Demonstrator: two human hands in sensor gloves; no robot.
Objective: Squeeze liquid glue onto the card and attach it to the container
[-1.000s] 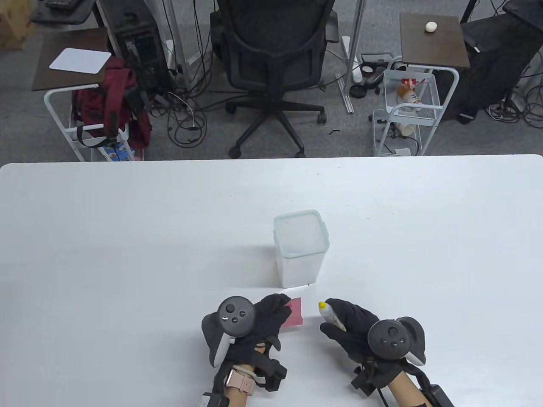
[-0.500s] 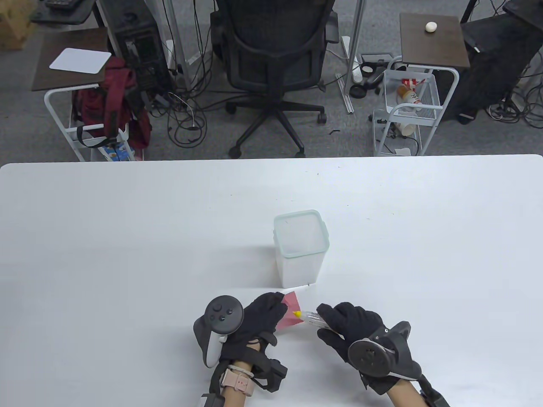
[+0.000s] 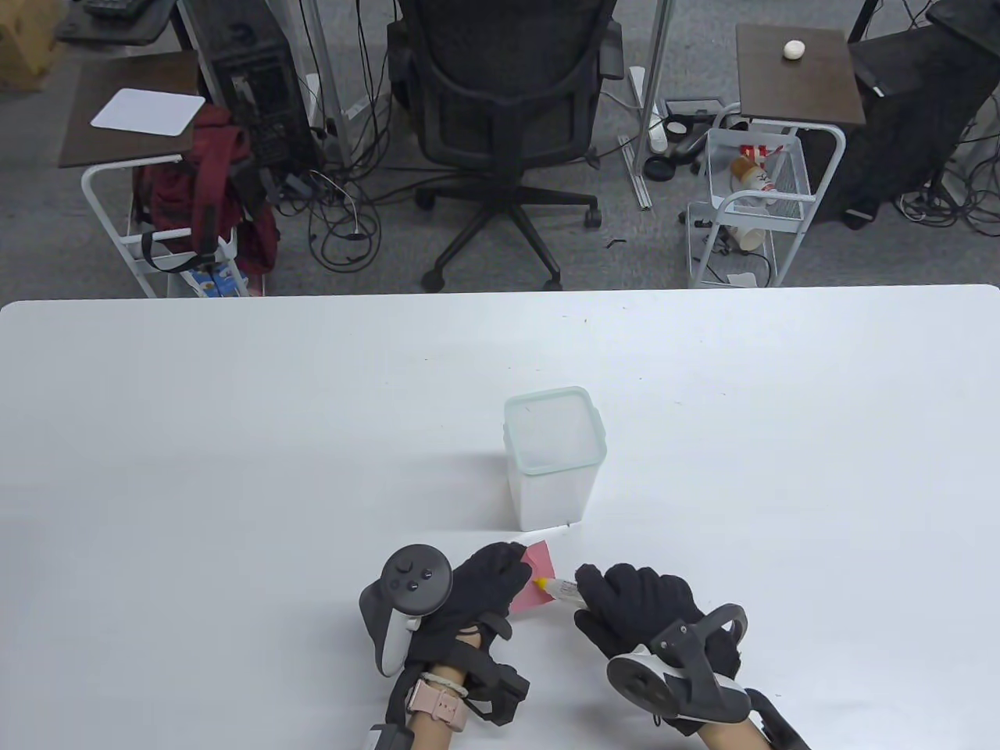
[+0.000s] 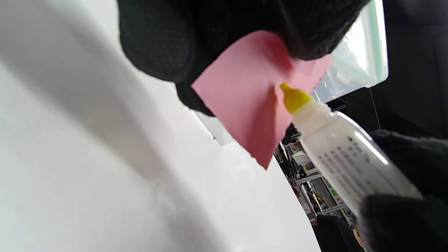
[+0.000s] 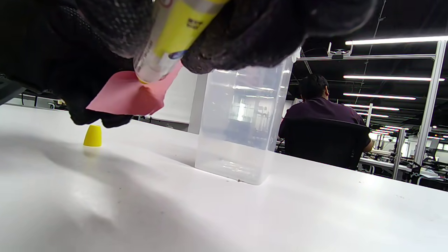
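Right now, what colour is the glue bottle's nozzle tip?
Yellow; the glue bottle's pointed nozzle tip shows best in the left wrist view.

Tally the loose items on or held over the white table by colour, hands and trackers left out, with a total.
Pink: 1, the card
Yellow: 1, the loose cap on the table
White with yellow nozzle: 1, the glue bottle
Clear with pale green rim: 1, the container
Total: 4

The card's (image 3: 536,582) left part is hidden by the left hand (image 3: 476,601). The bottle's (image 4: 344,159) rear is covered by the right hand (image 3: 637,617).
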